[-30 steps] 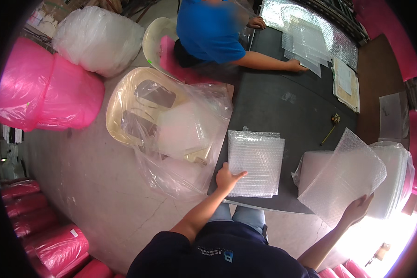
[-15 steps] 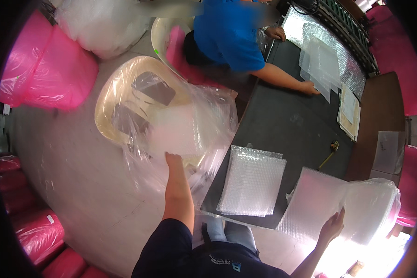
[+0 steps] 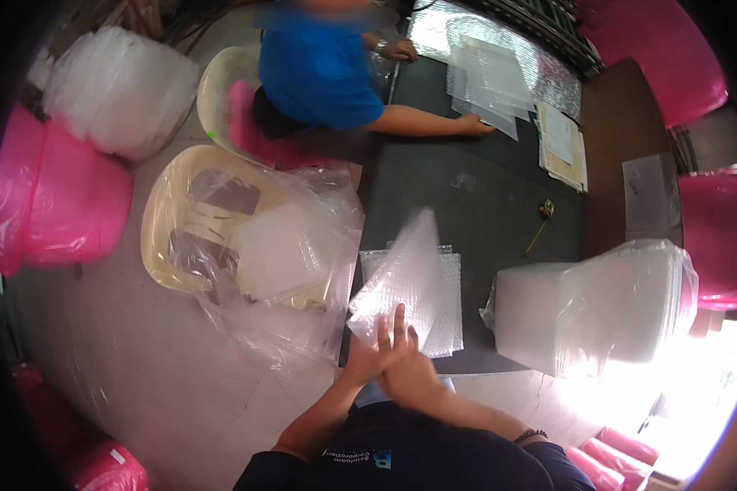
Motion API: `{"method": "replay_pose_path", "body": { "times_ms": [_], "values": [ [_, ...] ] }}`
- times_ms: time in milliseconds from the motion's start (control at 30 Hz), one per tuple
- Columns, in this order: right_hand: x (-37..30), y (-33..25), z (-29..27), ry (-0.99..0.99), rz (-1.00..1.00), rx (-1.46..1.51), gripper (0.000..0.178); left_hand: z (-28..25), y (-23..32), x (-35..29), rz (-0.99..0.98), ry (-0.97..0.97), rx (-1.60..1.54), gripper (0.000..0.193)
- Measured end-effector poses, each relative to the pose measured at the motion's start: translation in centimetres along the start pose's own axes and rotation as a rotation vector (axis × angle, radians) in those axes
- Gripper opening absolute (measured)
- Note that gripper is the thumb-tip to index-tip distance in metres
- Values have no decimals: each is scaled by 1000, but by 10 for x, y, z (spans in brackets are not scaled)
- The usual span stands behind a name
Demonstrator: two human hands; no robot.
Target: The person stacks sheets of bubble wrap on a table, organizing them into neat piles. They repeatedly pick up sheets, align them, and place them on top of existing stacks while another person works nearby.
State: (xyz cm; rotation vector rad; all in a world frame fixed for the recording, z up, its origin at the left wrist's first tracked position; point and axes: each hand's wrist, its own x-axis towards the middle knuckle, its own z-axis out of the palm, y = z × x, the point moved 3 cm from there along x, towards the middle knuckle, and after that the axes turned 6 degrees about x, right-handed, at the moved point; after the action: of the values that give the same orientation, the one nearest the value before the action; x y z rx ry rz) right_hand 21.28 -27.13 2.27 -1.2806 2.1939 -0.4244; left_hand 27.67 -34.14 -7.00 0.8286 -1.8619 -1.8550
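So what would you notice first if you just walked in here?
Probably both hands at the near table edge, lifting a bubble-wrap sheet off a small stack. Then the big clear bag of sheets on the right, and the bright pink rolls on the left.

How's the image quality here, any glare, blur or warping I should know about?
Head view: strong fisheye bending with a dark rim; glare washes out the lower right beside the big stack of clear bubble-wrap sheets; the raised bubble-wrap sheet is motion-blurred above the left hand and right hand; the dark tabletop reads evenly lit.
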Motion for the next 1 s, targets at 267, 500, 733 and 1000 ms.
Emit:
{"method": "replay_pose_path", "body": {
  "times_ms": [267,500,733,1000],
  "values": [
    [-19,228,23,378,764,227,120,32,-68,50,-392,140,426,55],
    [-36,260,60,294,719,1517,104,33,-67,33,-269,-359,97,67],
    [-113,237,20,533,86,869,91,39,-37,67,54,-592,-57,50],
    [-259,168,-121,1102,531,1167,82,166,94,52,351,-999,-100,69]
  ]
}}
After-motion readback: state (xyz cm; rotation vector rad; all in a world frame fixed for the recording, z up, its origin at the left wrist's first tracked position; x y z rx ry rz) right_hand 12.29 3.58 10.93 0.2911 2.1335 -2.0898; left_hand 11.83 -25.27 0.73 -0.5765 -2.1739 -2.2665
